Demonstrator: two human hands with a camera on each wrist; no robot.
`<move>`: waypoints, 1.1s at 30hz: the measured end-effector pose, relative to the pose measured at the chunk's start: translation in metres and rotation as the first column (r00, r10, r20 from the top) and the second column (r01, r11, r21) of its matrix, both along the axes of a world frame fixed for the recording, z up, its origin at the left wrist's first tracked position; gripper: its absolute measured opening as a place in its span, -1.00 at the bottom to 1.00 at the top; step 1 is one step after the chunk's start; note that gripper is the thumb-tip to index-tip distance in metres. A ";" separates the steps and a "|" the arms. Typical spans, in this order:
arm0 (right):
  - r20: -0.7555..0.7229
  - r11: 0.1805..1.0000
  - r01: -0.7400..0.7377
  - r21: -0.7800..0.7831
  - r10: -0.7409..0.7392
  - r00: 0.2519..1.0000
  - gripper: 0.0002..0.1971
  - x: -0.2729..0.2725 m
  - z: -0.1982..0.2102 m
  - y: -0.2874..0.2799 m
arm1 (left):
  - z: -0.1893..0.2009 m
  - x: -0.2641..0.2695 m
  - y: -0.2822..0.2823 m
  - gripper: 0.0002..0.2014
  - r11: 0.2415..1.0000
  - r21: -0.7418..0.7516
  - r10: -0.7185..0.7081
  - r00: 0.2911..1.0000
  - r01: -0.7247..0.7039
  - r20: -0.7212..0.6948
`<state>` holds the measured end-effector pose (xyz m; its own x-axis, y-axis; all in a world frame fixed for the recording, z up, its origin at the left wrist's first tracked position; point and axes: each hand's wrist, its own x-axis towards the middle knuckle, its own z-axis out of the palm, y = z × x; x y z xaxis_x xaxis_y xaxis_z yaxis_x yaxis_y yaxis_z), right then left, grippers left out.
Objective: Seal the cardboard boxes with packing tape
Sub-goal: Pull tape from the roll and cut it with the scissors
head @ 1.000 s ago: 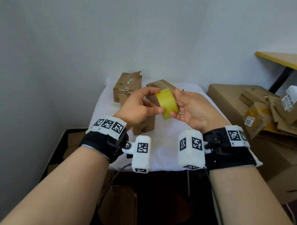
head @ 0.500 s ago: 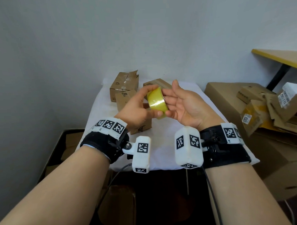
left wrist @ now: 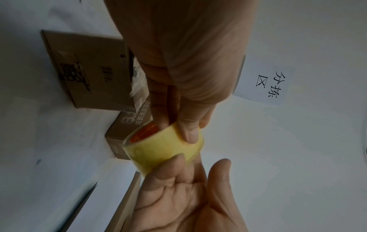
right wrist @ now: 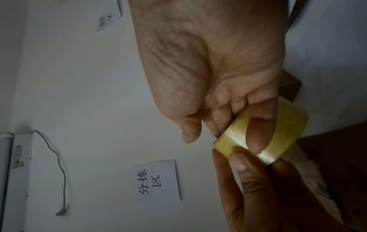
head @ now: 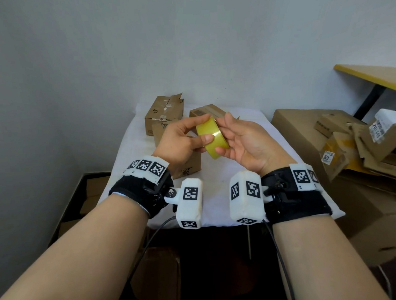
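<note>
Yellow tape roll (head: pixel 211 138) dead centre of the head view, up in the air above the table, both hands on it. The left hand (head: pixel 181 143) has it pinched, forefinger curled over the top of the roll, thumb pressed flat on the outer wrap. The right hand (head: pixel 244 143) comes in from the right, palm up, fingers only loosely bent, their tips touching the roll's far edge: steadying it, not clamped round it.

I'd call this the hunt for the loose end; no strip is peeled free that I can see. Next move wants a fingernail under that end and a clean pull, then down to a box.

Behind the hands, in the middle of the frame, cardboard boxes (head: pixel 164 111) sit close together on the white-covered table (head: pixel 217 207), the rear left one with torn flaps standing up. At right, a heap of flattened cardboard (head: pixel 349 144) and a yellow-edged tabletop (head: pixel 369 76) near the upper right. Plain pale wall (head: pixel 188 38) behind; the wrist views show a paper sign (right wrist: pixel 157 180) taped to it.
</note>
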<state>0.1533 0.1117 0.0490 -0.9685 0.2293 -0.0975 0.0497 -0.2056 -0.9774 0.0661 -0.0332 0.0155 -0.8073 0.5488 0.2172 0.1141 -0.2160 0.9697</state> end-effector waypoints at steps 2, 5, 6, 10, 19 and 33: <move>0.001 0.999 0.002 0.038 -0.002 1.000 -0.56 0.002 -0.001 0.002 | 0.000 -0.002 -0.001 -0.69 0.999 0.023 0.032 0.997 -0.033 0.070; 0.003 0.995 -0.007 0.099 0.007 1.000 -0.63 0.004 -0.001 0.002 | 0.000 -0.008 -0.003 -0.89 0.993 0.064 0.088 0.983 -0.100 0.163; -0.002 0.994 -0.013 0.110 0.014 1.000 -0.67 0.005 -0.001 0.002 | -0.001 -0.010 -0.003 -0.90 0.991 0.068 0.100 0.980 -0.113 0.173; -0.016 0.992 -0.017 0.128 0.019 1.000 -0.79 0.005 -0.002 0.004 | -0.002 -0.013 -0.001 -0.80 0.986 0.119 0.093 0.975 -0.119 0.201; -0.001 0.952 -0.011 0.307 0.012 1.000 -0.92 0.002 -0.011 0.005 | -0.001 -0.009 0.001 -0.72 0.988 0.094 0.114 0.989 -0.123 0.096; 0.056 0.977 0.036 0.211 -0.049 0.997 -0.96 -0.002 -0.018 0.007 | -0.005 -0.004 0.008 -0.35 0.991 -0.126 0.017 0.962 -0.053 -0.271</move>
<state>0.1513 0.1187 0.0313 -0.9510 0.2920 -0.1013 0.1059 0.0003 -0.9944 0.0622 -0.0252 0.0105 -0.7482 0.5595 0.3566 0.3794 -0.0800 0.9217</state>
